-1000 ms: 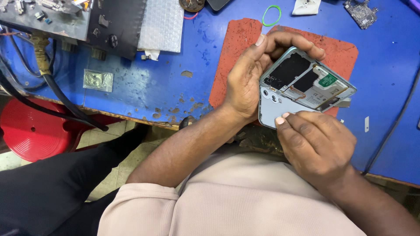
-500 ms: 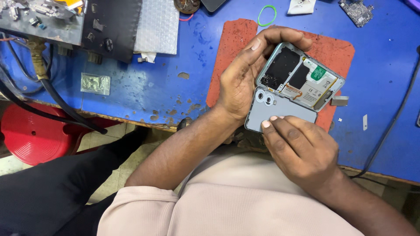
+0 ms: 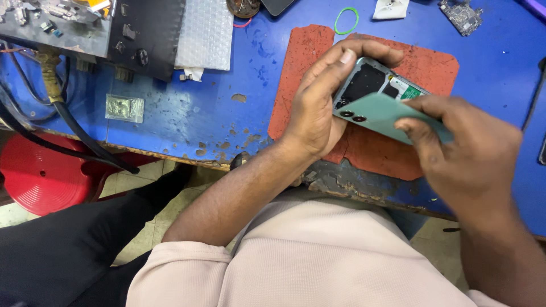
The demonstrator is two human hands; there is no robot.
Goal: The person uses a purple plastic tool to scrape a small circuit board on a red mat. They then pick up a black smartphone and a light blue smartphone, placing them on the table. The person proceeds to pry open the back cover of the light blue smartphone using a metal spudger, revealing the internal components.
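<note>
Bare forearms, 2 short pale-pink ribbed sleeves [image 3: 187,273], dark trousers [image 3: 68,250].

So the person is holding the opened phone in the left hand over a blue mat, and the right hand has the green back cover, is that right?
Not quite: the mat under the hands is red-orange, not blue; blue is the workbench around it. The head view shows this. The left hand does hold the opened phone, and the right hand the green back cover.
</note>
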